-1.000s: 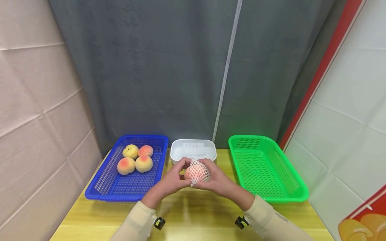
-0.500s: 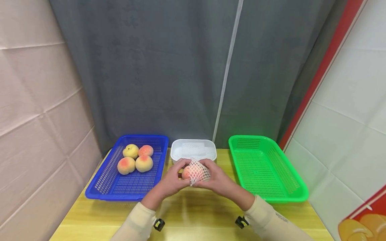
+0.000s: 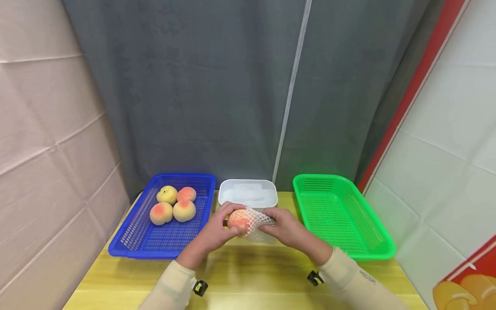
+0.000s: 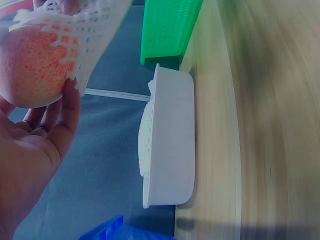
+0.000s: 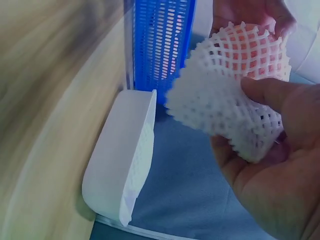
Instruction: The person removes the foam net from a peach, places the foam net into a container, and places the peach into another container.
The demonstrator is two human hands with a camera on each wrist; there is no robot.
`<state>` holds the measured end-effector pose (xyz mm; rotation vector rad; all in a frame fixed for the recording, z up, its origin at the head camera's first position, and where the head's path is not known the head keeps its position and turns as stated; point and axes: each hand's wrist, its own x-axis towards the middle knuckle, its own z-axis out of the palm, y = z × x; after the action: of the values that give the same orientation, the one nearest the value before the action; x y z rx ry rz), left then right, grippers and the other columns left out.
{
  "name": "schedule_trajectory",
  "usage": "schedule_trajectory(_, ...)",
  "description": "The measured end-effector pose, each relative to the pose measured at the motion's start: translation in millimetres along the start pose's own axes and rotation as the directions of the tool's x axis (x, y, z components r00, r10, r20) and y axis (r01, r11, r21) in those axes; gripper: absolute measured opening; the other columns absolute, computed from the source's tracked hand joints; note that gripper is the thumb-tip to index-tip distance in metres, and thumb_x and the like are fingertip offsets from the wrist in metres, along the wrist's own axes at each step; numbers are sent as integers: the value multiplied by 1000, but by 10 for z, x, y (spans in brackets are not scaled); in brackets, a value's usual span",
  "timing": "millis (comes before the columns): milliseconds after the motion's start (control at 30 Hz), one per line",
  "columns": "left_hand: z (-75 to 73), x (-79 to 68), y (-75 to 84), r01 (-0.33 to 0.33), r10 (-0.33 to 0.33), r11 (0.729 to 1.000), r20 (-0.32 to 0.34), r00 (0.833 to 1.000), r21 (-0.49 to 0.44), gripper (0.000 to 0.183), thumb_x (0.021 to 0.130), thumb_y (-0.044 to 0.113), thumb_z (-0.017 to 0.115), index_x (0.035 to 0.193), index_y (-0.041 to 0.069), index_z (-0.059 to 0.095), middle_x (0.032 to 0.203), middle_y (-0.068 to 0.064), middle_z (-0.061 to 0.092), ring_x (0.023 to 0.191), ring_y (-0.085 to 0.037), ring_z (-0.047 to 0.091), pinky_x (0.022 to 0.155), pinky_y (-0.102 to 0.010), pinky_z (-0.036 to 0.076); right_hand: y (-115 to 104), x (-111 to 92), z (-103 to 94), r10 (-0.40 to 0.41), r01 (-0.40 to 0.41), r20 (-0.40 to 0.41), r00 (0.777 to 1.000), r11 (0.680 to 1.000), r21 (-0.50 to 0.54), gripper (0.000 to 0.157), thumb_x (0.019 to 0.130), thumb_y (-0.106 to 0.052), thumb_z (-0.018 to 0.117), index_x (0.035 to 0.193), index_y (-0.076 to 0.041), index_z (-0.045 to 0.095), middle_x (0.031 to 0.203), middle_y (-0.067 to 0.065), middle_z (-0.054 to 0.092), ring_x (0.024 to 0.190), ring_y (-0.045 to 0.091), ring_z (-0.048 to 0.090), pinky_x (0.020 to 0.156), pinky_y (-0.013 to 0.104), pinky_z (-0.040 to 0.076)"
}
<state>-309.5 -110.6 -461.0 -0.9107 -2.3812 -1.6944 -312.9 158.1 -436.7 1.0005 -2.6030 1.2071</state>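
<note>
A pinkish-orange peach point(image 3: 237, 218) sits in the grip of my left hand point(image 3: 218, 230), its left side bare. White foam netting point(image 3: 255, 218) covers the peach's right part and stretches off to the right. My right hand point(image 3: 286, 228) pinches the netting's loose end between thumb and fingers, apart from the fruit. In the left wrist view, fingers curl under the peach point(image 4: 37, 65) while the net point(image 4: 97, 35) fans out over its far side. The right wrist view has the thumb pressing on the net sleeve point(image 5: 220, 90), with red fruit showing through the mesh.
At the left stands a blue basket point(image 3: 155, 243) with several peaches point(image 3: 184, 210). A white basket point(image 3: 248, 182) holding white netting is behind my hands. To the right lies a green basket point(image 3: 329, 221). A grey curtain point(image 3: 193, 94) hangs behind the wooden table point(image 3: 248, 275).
My left hand has shifted left with the peach. My right hand has moved to the right, pulling the netting off part of the peach, so more of the fruit's skin is bare.
</note>
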Motion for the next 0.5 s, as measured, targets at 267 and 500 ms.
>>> schedule_trajectory(267,-22,-12,-11,13,-13,1000,2,1000,7,49,96,23,84,143,18,69,131,-5,62,112,-22,64,89,-34,63,4,67,-62,14,-6,72,997,994,-108,19,91,-2,78,105,-11,70,85,-8,64,73,8,55,65,28,51)
schedule_trajectory(500,-76,-38,7,32,-32,999,-28,999,17,54,94,18,83,145,16,69,133,-5,63,112,-22,65,90,-35,62,100,266,-213,-13,33,74,997,964,-265,13,99,-2,75,110,-7,73,97,0,74,85,13,64,77,36,57)
